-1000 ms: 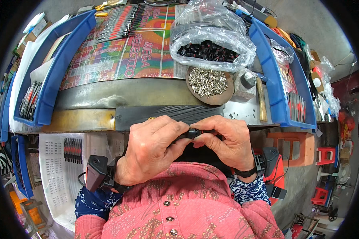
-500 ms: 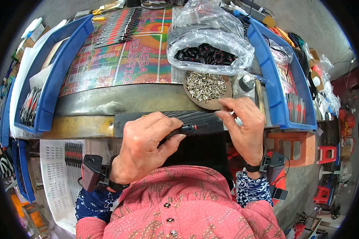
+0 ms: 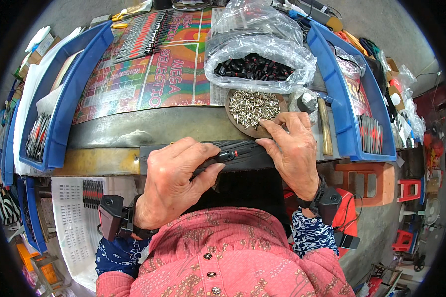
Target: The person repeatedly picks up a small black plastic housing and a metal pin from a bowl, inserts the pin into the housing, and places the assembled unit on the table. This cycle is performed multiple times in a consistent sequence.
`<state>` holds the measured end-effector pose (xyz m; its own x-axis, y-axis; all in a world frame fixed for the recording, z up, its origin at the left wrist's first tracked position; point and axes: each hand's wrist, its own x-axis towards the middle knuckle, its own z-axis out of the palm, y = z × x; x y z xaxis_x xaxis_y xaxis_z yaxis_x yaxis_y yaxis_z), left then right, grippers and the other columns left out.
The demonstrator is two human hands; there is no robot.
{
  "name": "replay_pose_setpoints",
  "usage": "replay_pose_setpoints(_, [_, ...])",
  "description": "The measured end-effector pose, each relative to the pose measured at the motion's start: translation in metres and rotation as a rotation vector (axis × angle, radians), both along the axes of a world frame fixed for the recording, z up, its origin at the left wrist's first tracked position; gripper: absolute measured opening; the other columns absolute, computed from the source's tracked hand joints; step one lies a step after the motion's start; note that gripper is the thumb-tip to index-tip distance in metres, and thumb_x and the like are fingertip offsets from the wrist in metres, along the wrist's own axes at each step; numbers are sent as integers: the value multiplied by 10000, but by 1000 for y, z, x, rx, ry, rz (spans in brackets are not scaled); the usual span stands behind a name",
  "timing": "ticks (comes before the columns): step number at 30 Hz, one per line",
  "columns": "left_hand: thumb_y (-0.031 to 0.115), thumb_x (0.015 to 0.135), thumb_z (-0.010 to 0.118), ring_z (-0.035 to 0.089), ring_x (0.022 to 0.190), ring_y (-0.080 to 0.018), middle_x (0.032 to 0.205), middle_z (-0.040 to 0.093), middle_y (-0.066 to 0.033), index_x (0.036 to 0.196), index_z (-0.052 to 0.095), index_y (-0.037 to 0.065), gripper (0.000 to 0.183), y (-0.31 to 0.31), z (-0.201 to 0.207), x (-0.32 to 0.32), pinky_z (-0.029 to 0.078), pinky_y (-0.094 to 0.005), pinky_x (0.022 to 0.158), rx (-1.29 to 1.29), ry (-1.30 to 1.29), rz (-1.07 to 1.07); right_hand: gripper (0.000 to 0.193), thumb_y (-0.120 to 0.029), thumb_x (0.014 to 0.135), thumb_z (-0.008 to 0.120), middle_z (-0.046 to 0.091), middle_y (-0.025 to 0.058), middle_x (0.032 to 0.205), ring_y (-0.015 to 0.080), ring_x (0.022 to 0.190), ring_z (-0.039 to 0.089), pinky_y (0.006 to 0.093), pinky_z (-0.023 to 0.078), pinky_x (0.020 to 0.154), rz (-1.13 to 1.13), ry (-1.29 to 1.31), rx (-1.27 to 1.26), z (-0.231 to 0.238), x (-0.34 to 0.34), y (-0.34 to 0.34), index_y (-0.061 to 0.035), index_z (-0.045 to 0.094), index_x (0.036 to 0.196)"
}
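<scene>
My left hand (image 3: pixel 176 180) pinches a small black plastic handle piece (image 3: pixel 227 156) with a red mark near its tip. The piece lies over a dark, grooved strip (image 3: pixel 250 154) along the table's front edge, and its left end is hidden by my fingers. My right hand (image 3: pixel 295 151) is at the near side of a round brown dish (image 3: pixel 231 115). Its index fingertip touches the pile of small silver metal rivets (image 3: pixel 255 106) in the dish, while the thumb stays apart, lower down by the strip. No rivet can be made out between those fingers.
Behind the dish lies a clear plastic bag (image 3: pixel 302 74) of black pieces with red marks. Blue bins (image 3: pixel 79 94) flank the table, the right bin (image 3: pixel 339 104) holding red-and-black tools. A wooden handle (image 3: pixel 325 128) lies right of the dish. Finished-looking tools (image 3: pixel 146 34) lie at the back left.
My right hand has moved left, bringing its index fingertip onto the rivets. My left hand has shifted slightly left and up, still pinching the black handle piece.
</scene>
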<state>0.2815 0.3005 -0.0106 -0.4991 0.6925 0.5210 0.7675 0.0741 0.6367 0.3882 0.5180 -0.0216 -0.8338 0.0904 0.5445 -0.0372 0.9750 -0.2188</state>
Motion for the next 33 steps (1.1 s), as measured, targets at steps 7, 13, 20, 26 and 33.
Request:
replay_pose_setpoints(7, [13, 723, 765, 616, 642, -264, 781, 634, -119, 934, 668, -4, 232, 0, 0, 1, 495, -343, 570, -11, 31, -8, 289, -94, 710, 782, 587, 122, 937, 323, 907, 539, 410, 465, 767, 25, 11, -32, -1, -2, 1, -6, 678, 965])
replay_pose_setpoints(13, [37, 721, 763, 633, 696, -328, 794, 630, -138, 917, 651, 5, 228, -4, 1, 5, 515, -394, 614, -19, 35, -9, 217, -52, 727, 754, 594, 117, 899, 321, 899, 534, 413, 453, 775, 50, -56, -88, 4, -2, 4, -11, 673, 924])
replay_pose_setpoints(20, [38, 708, 767, 629, 690, -329, 784, 625, -132, 899, 646, 14, 227, -6, 3, 9, 511, -396, 606, -19, 44, -15, 125, -17, 742, 717, 585, 109, 811, 319, 821, 531, 418, 434, 741, 69, -25, -191, 9, -4, -1, -10, 646, 845])
replay_pose_setpoints(26, [33, 684, 774, 619, 670, -326, 757, 605, -122, 890, 642, 31, 245, -7, 2, 15, 504, -395, 589, -19, 35, -17, 100, 11, 778, 708, 627, 86, 813, 213, 743, 592, 321, 483, 693, 133, -2, -549, 27, 16, -30, -8, 648, 855])
replay_pose_setpoints(33, [50, 673, 778, 610, 648, -309, 733, 585, -103, 889, 646, 52, 253, -5, 3, 23, 502, -396, 575, -1, 68, -28, 100, 4, 832, 707, 641, 115, 892, 201, 884, 596, 296, 476, 788, 399, 27, -745, 24, 13, -44, 52, 624, 858])
